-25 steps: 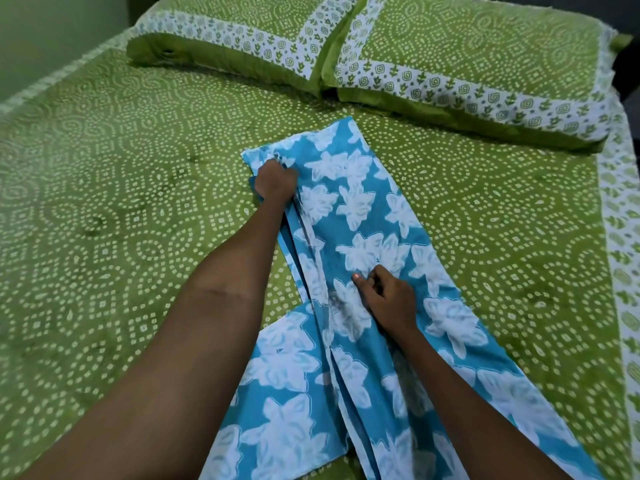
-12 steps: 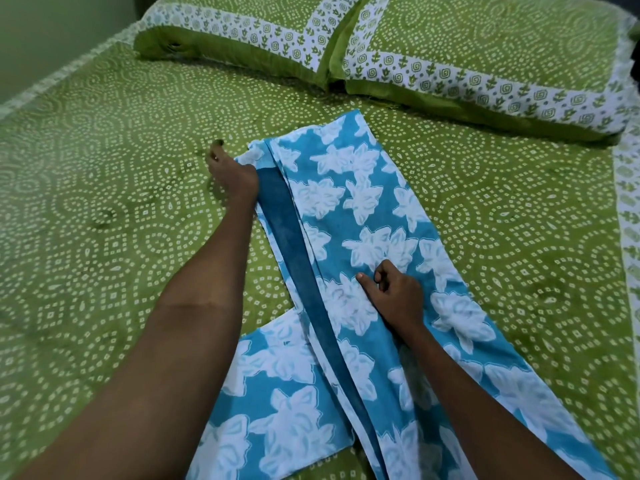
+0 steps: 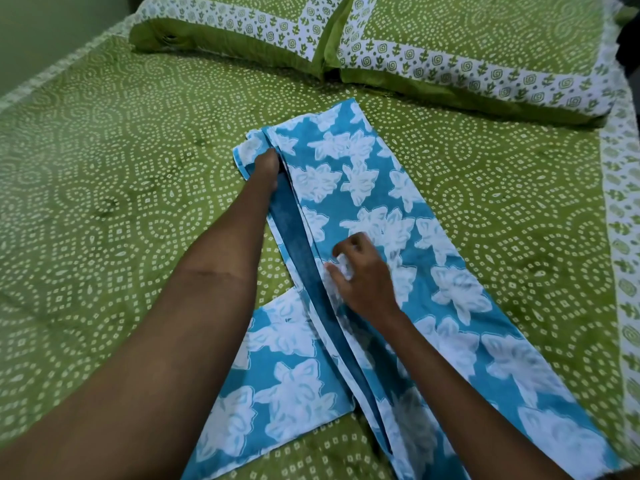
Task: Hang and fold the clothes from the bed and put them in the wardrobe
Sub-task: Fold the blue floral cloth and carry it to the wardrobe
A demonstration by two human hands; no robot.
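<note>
A blue garment with a white flower print (image 3: 363, 188) lies lengthwise on the green bed (image 3: 121, 202). Along its left side a fold shows a strip of the plain dark-blue inner face (image 3: 294, 244). A sleeve-like flap (image 3: 291, 386) sticks out to the lower left. My left hand (image 3: 266, 168) is at the garment's far left corner, fingers tucked under the cloth edge there. My right hand (image 3: 363, 275) sits mid-garment beside the fold, fingers curled and pinching a bit of the fabric.
Two green pillows with white patterned borders (image 3: 467, 53) lie across the head of the bed, just beyond the garment. Bare bedspread stretches to the left and right of the garment. A pale wall (image 3: 52, 36) runs along the bed's left side.
My left hand came off the bedspread and moved right, back onto the garment's far corner. My right hand shifted slightly and now pinches up cloth. The fold stays open with the dark strip showing.
</note>
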